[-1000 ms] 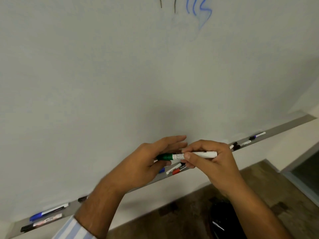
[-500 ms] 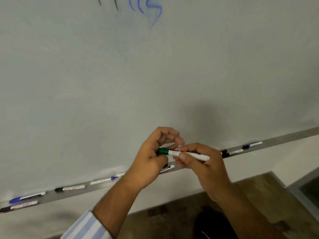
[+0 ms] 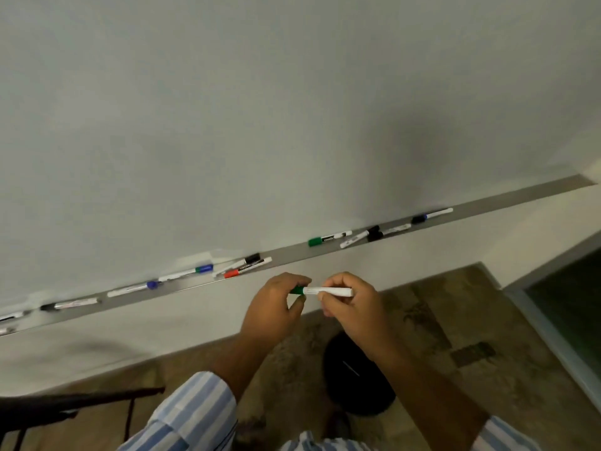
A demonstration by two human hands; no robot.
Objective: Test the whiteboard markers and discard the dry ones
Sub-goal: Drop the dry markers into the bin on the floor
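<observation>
Both hands on one green marker [image 3: 327, 291] here: the left hand [image 3: 274, 312] pinches its green cap between thumb and curled fingers, the right hand [image 3: 349, 302] grips the white barrel, thumb underneath. The marker lies level, just below the grey tray [image 3: 487, 203] and in front of it. Print on the barrel is too small to read. In the tray: another green-capped marker [image 3: 329, 238], a red-capped marker [image 3: 247, 267], a blue-capped marker [image 3: 187, 272], several black-capped ones, all lying flat. Forearms reach up from striped sleeves [image 3: 192, 415]. A black bin [image 3: 356, 375] sits on the floor beneath the tray
</observation>
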